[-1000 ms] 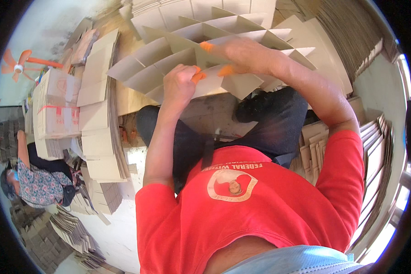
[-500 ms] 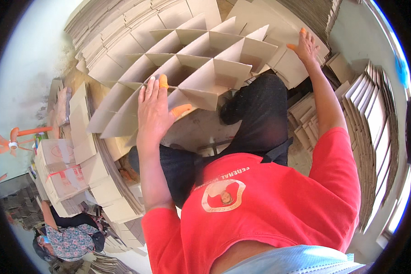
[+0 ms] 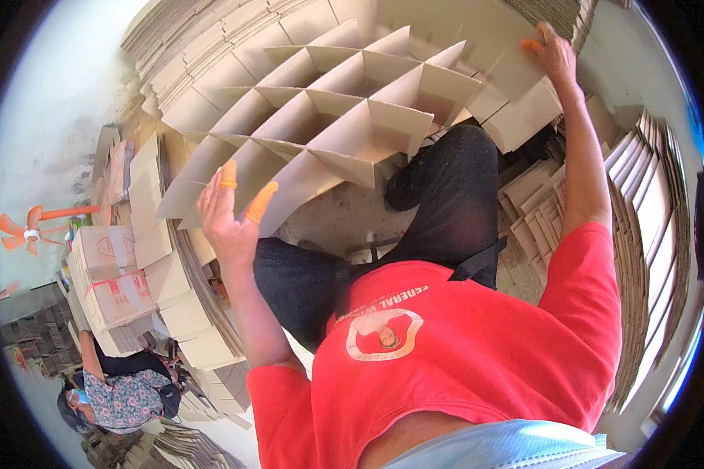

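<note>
The cardboard divider grid (image 3: 342, 117) lay between the hands, ahead of the left hand (image 3: 228, 225), its cells facing up, its long axis slanting from beside that hand away toward the right. The left hand was loosely spread (orange covers (image 3: 260, 202) on thumb and finger); whether the blurred right hand (image 3: 557, 62) gripped anything could not be told. Assembling seemed in hand; the next move probably called for the right hand's return.

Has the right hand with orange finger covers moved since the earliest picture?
Yes. The right hand has moved rightward, off the tan cardboard divider grid, toward the tall brown cardboard stack at upper right.
</note>
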Tool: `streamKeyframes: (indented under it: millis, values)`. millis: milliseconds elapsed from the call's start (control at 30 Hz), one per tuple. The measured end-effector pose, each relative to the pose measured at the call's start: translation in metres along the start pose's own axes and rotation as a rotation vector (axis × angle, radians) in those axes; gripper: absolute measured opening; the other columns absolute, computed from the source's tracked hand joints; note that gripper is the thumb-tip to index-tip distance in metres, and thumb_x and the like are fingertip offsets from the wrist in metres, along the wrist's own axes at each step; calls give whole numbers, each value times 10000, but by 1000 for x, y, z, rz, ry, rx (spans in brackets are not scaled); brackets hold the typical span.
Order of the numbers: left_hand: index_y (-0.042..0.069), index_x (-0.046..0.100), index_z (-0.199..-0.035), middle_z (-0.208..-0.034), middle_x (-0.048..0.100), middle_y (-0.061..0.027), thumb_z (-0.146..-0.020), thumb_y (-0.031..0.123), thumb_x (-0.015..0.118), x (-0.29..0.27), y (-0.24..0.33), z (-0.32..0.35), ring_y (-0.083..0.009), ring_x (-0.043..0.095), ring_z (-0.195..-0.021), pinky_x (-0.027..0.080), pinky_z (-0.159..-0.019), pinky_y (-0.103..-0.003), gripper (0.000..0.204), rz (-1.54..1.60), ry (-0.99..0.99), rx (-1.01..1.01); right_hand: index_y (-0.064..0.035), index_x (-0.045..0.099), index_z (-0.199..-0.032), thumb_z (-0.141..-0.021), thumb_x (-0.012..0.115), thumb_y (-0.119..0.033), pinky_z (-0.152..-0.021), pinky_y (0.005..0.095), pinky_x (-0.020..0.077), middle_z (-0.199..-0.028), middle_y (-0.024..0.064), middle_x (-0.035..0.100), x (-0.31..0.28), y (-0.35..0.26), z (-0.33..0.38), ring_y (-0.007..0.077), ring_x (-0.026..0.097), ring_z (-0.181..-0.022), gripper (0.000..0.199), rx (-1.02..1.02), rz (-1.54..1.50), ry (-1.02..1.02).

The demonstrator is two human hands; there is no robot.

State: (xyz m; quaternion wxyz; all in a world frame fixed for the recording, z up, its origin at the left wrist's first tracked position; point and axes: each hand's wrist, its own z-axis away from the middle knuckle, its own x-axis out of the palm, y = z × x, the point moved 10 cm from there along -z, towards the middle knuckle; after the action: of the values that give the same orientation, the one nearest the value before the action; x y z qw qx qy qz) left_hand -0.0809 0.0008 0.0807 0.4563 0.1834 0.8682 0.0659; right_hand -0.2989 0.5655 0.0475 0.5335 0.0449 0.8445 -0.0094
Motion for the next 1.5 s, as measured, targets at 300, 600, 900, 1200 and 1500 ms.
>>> streamKeyframes:
  millis: [300, 600, 900, 1200, 1500]
  values:
    - [12, 653, -1093, -1021, 667, -136, -654, 188, 831, -9, -49, 43, -269, 612, -951, 468, -838, -374, 506, 37, -83, -247, -124, 456, -1374, -816, 533, 60, -741, 343, 519, -1075, 139, 643, -259, -193, 29, 237, 649, -892, 592, -270, -374, 475]
    - [45, 674, -730, -704, 664, -58, -668, 72, 740, -3, -74, 64, -243, 540, -620, 417, -639, -346, 95, 249, 31, -206, 59, 483, -1292, -752, 695, 79, -1041, 320, 401, -1356, 148, 492, -237, -342, 63, 229, 477, -1247, 581, -695, -1202, -107]
    - [50, 710, -759, -636, 615, -73, -681, 93, 743, 1, -66, 60, -234, 541, -640, 411, -650, -346, 96, 183, 26, -135, -58, 555, -1231, -846, 625, -47, -833, 311, 514, -1185, 124, 629, -224, -423, 111, 224, 630, -1043, 391, -956, -1143, -109]
    - [63, 706, -734, -662, 643, -61, -693, 99, 720, -1, -66, 57, -220, 538, -627, 411, -672, -329, 57, 200, 46, -111, 22, 551, -1166, -805, 646, 1, -875, 315, 496, -1230, 135, 601, -220, -447, 116, 221, 612, -1091, 374, -1017, -1068, -215]
    - [33, 653, -706, -614, 606, -93, -653, 122, 763, 6, -72, 56, -259, 514, -643, 420, -733, -359, 151, 231, 51, -171, -76, 552, -1277, -827, 671, -44, -858, 299, 502, -1184, 104, 639, -202, -449, 123, 94, 612, -930, 467, -966, -1022, -281]
